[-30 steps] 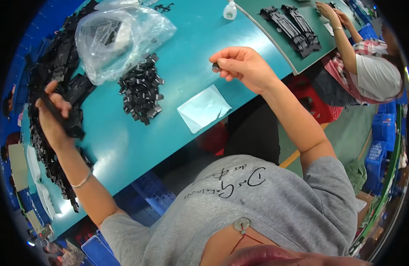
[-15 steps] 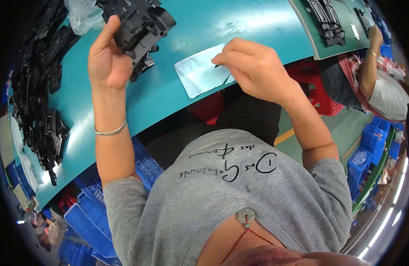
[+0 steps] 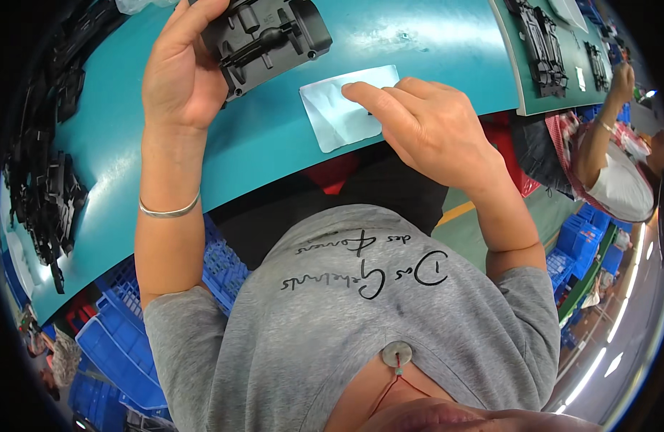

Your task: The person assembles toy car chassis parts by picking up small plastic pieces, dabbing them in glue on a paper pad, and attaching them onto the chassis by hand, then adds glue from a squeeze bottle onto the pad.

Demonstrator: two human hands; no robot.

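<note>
Upper left: left hand point(image 3: 182, 83) grips part point(image 3: 274, 54) at its left edge. Right hand point(image 3: 436, 129) curled over sheet point(image 3: 330, 115), hold unclear.

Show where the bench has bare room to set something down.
Teal tabletop is bare between the black pile and left hand, and beyond the white sheet, right of the held part. The pile crowds the left side.

The teal desk point(image 3: 433, 50) bore, at twelve o'clock, a pale creased sheet point(image 3: 332, 115); heaped black moulded parts point(image 3: 58, 191) lay along its surface from nine to ten o'clock.
</note>
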